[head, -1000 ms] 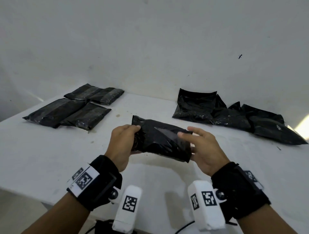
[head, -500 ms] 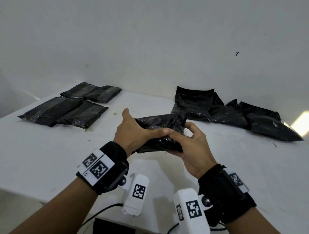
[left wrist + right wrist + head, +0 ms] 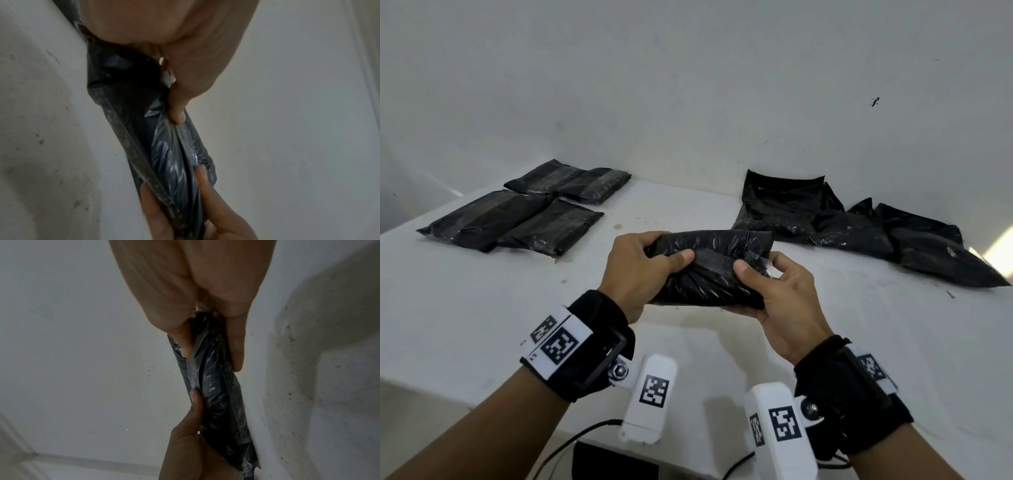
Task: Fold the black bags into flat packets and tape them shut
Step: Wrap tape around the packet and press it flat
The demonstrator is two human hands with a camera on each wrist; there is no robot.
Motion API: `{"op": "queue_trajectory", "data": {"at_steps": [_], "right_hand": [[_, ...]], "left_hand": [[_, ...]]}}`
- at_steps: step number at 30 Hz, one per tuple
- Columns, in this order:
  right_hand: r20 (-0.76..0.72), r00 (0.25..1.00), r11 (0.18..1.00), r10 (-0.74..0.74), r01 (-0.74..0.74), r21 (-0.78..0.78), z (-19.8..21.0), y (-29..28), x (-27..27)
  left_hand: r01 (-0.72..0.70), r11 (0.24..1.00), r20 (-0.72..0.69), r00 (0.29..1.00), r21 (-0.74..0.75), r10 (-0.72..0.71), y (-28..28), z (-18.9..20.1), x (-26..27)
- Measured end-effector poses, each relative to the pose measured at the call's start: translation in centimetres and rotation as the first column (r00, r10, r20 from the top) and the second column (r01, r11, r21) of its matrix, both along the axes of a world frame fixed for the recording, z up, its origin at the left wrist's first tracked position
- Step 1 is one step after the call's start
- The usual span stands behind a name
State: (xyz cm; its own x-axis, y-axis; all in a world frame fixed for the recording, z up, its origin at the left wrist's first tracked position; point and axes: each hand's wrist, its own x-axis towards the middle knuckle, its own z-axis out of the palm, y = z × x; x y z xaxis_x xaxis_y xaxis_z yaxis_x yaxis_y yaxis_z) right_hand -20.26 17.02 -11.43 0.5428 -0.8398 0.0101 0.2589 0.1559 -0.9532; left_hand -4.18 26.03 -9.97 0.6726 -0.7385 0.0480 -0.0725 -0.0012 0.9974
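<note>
Since a second earlier the packet (image 3: 710, 270) got flipped and turned in the hands, so the taped seam faced the person, and both hands had shifted from the ends to pinching along that seam. It sat held up off the table (image 3: 465, 301), about dead centre of the head view. Left hand (image 3: 640, 270) had its fingers curled round the 9 o'clock end with the thumb pressed on the tape strip; right hand (image 3: 777, 301) cupped the 3 o'clock end, thumb on the same strip, fingers underneath. So both were gripping, neither loose.

Progress-wise: three finished packets (image 3: 517, 216) lay flat at roughly 10 o'clock, touching or overlapping each other. The unfolded bags (image 3: 859, 229) were piled at 2 o'clock against the wall, at least three or four, hard to count since they overlap. My guess is this one was nearly sealed and just getting its tape smoothed, so under half done overall.

Room: plenty of bare table between the two piles and in front of the hands. Near table edge ran close under the wrists, with cables hanging below, so setting it down forward toward 10 o'clock looked safest
</note>
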Motion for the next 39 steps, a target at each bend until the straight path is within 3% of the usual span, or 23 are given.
{"op": "queue_trajectory", "data": {"at_steps": [4,7,9,10,15,20,29,34,37,39], "right_hand": [[-0.048,0.999,0.999,-0.023,0.021,-0.044,-0.1,-0.1,-0.3],[-0.118,0.992,0.986,-0.035,0.015,-0.168,0.1,-0.1,-0.6],[-0.132,0.991,0.964,-0.024,-0.013,-0.267,0.5,0.0,-0.7],[-0.140,0.990,0.946,-0.012,-0.034,-0.321,0.7,0.0,-0.7],[-0.239,0.971,0.838,-0.007,-0.125,-0.532,1.6,0.5,-0.2],[-0.291,0.955,0.771,-0.063,-0.138,-0.621,2.1,0.9,-0.2],[-0.315,0.948,0.786,-0.038,-0.166,-0.596,1.8,0.8,-0.1],[-0.287,0.958,0.794,0.007,-0.180,-0.580,1.6,0.5,-0.2],[-0.318,0.947,0.785,0.035,-0.223,-0.579,1.7,0.8,0.0],[-0.334,0.942,0.816,0.019,-0.208,-0.540,1.4,0.4,0.3]], "left_hand": [[0.082,0.989,0.058,0.994,0.122,-0.090,0.1,-0.4,0.3],[0.013,0.896,0.377,0.905,0.445,-0.200,0.4,0.2,0.7],[-0.033,0.927,0.580,0.788,0.374,-0.206,0.7,1.3,0.3],[0.022,0.953,0.602,0.771,0.302,-0.208,0.5,1.9,0.1],[0.322,0.935,0.529,0.774,0.147,-0.349,-0.5,3.7,-0.8],[0.418,0.908,0.406,0.833,-0.018,-0.375,-0.8,3.7,-1.0],[0.320,0.944,0.288,0.914,-0.078,-0.286,-1.3,2.6,-1.3],[0.351,0.935,0.246,0.911,-0.046,-0.330,-1.2,2.9,-0.8],[0.279,0.958,0.272,0.929,-0.068,-0.251,-1.2,2.7,-0.5],[0.223,0.971,0.199,0.959,-0.086,-0.203,-1.4,2.6,-0.4]]}}
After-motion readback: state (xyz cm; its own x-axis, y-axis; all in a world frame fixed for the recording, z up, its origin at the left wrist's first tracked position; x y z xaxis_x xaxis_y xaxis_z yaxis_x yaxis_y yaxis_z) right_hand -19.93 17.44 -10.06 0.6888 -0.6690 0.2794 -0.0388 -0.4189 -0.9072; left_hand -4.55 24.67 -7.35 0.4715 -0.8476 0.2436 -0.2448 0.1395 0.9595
